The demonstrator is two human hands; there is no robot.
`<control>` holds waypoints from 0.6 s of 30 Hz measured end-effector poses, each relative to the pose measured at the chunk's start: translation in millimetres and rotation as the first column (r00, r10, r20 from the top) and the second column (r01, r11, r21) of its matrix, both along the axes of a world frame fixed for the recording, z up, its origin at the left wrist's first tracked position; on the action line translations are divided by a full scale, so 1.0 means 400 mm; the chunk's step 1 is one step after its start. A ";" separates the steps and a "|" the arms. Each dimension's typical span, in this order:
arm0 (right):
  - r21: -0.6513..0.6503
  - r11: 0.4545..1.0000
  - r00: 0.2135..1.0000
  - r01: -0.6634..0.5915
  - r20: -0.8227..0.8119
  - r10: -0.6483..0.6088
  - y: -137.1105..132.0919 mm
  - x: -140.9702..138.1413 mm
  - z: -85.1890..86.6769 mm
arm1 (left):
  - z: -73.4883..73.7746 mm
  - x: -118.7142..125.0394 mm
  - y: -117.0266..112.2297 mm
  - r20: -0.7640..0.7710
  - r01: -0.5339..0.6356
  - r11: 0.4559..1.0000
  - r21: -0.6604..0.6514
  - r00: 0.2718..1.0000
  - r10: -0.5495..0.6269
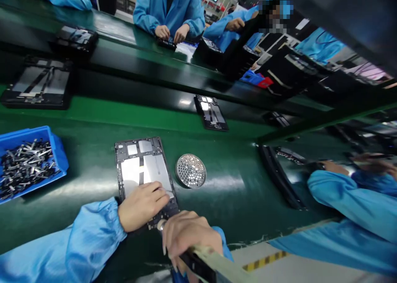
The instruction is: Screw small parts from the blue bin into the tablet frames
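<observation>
A dark tablet housing (145, 163) with silver foil panels lies flat on the green conveyor belt (93, 130). My left hand (142, 204) rests flat on its lower edge, fingers together. My right hand (189, 237) is closed around what looks like a power screwdriver (204, 266), whose long black and pale body runs off the bottom of the view. Its metal collar (161, 225) sits close to the housing's bottom corner, and the tip is hidden. A round perforated metal screw dish (190, 170) lies just right of the housing.
A blue bin (51, 151) of small black and silver metal parts stands left. Further housings (211, 112) lie on the belt. A co-worker's blue sleeve (341, 200) enters at right, and another person's hands (169, 34) work across a raised black rail (155, 64).
</observation>
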State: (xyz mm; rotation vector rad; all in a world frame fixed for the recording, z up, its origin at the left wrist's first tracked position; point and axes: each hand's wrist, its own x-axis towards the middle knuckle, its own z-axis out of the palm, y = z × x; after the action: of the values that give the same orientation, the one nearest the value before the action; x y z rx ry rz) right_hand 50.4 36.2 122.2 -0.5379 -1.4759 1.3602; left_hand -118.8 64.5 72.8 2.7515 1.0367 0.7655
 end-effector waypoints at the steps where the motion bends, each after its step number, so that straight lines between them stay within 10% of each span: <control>1: -0.006 0.999 0.999 -0.035 -0.028 0.035 0.013 0.013 0.018 | -0.001 -0.001 0.000 0.004 -0.002 1.000 -0.006 1.000 0.002; 6: -0.024 0.948 0.940 0.317 -0.127 -0.317 0.159 0.075 0.067 | -0.003 -0.018 0.008 0.233 -0.026 0.996 -0.082 0.972 0.045; 12: -0.126 0.802 0.793 0.583 -0.126 -0.596 0.325 0.098 -0.010 | 0.058 -0.103 0.059 0.479 -0.164 0.963 -0.215 0.841 0.251; 18: -0.105 0.768 0.751 0.632 -0.159 -0.641 0.351 0.090 -0.072 | 0.096 -0.211 0.098 0.352 -0.434 0.710 -0.555 0.650 0.673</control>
State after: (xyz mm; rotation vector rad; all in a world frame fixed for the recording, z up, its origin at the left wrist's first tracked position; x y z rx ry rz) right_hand 86.5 176.7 93.3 -0.8309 -0.9663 0.8622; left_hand -203.2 103.6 111.0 1.6557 1.6945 1.1251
